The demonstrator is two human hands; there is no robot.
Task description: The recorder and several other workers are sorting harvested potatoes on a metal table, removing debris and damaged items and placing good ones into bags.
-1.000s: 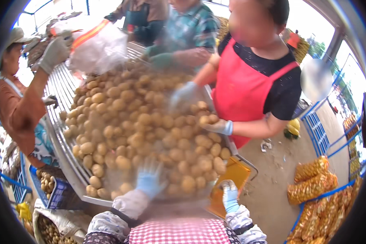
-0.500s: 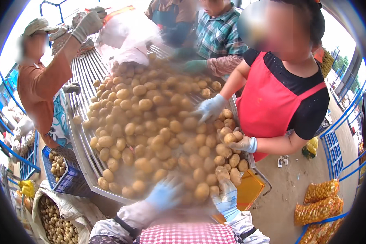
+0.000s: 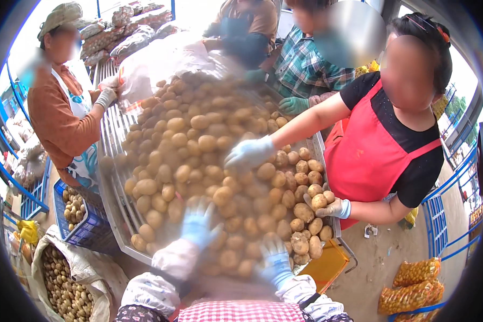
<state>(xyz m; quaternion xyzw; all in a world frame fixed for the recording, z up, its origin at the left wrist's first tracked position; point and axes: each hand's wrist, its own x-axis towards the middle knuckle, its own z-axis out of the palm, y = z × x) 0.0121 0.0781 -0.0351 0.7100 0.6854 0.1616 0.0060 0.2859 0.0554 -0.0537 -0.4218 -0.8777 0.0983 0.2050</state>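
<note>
We splay our gloved left hand (image 3: 197,226) and right hand (image 3: 276,263), gripping nothing, over potatoes (image 3: 207,143) left heaped on the slatted table (image 3: 110,129), others already in an off-white sack (image 3: 86,265).

The left forearm (image 3: 155,290) slants forward and to the right, the right forearm (image 3: 308,300) forward and to the left, so the hands converge yet are apart. The left hand (image 3: 197,226) reaches farther out, back upward, fingers spread, thumb angled inward. The right hand (image 3: 276,264) sits nearer the body, its fingers pointing away and parted, slightly blurred at their tips.
</note>
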